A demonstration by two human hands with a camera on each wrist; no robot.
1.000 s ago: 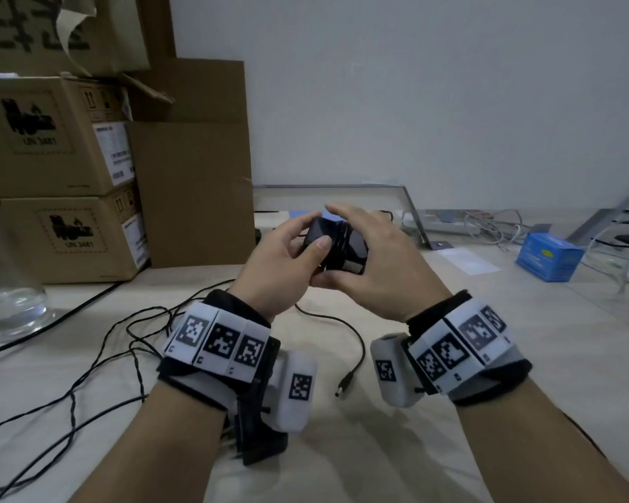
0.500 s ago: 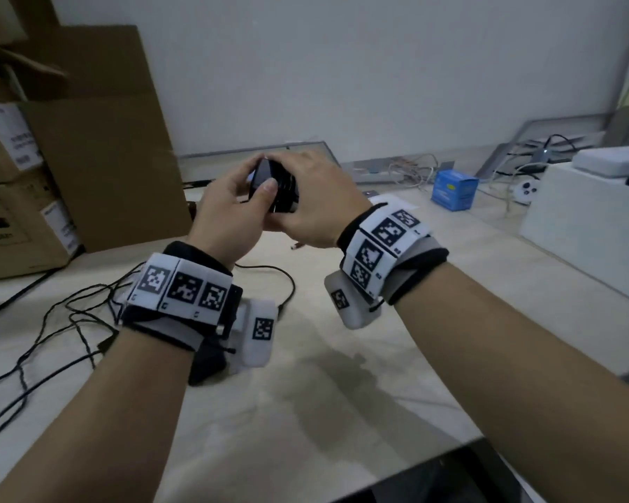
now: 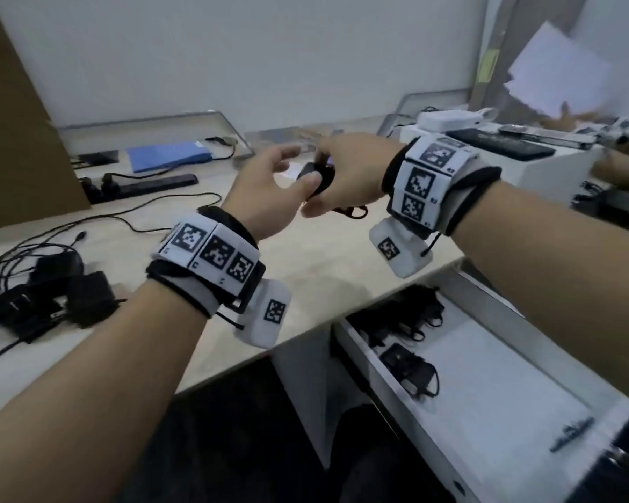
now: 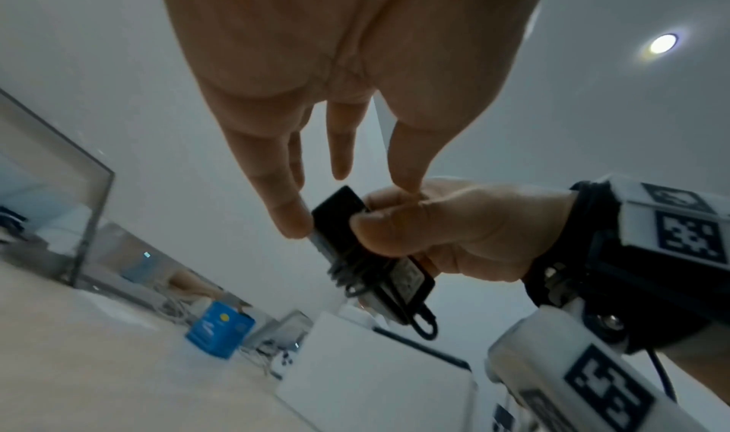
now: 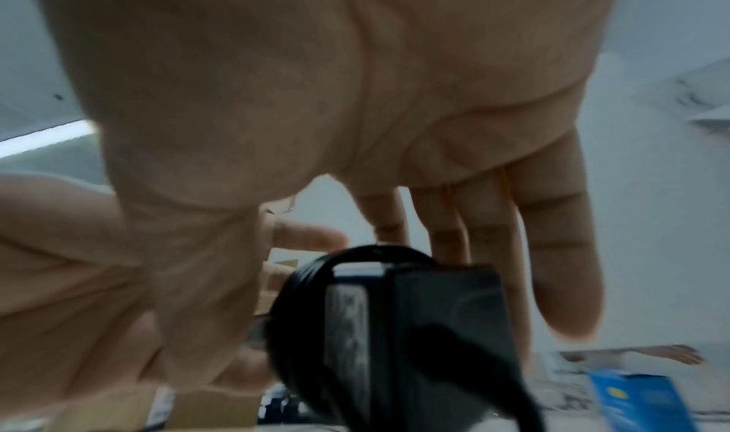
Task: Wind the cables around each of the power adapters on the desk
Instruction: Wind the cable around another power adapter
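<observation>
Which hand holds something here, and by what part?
The right hand pinches the wound power adapter around its middle; the left hand only touches its end.

Head view looks down; both wrist views share the adapter (image 4: 357, 239) close-up.

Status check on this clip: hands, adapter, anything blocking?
Right hand grips wound adapter. Left hand open, fingertips touching it. Unwound adapters wait on desk; open drawer below holds wound ones. Nothing blocking.
</observation>
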